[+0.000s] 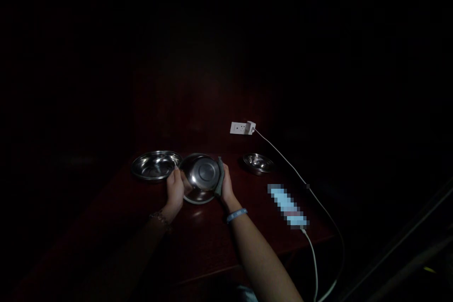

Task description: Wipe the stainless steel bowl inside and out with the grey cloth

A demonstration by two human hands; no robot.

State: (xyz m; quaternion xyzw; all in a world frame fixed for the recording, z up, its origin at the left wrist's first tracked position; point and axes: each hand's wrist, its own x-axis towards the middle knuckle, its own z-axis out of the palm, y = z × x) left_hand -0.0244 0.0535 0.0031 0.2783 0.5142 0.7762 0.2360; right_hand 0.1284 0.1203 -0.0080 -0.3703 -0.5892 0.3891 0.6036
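Note:
Both my hands hold a steel bowl (200, 178) tilted on its edge above a dark red table (198, 240), its underside facing me. My left hand (174, 191) grips the bowl's left rim with fingers curled. My right hand (225, 185) presses a grey-green cloth (220, 177) against the bowl's right side. A blue band sits on my right wrist and a bracelet on my left.
A wide steel dish (155, 165) lies just left of the bowl, and a small steel bowl (258, 163) to the right. A lit phone (287, 206) lies at right, its white cable (283, 156) running to a wall charger (244, 128). The surroundings are dark.

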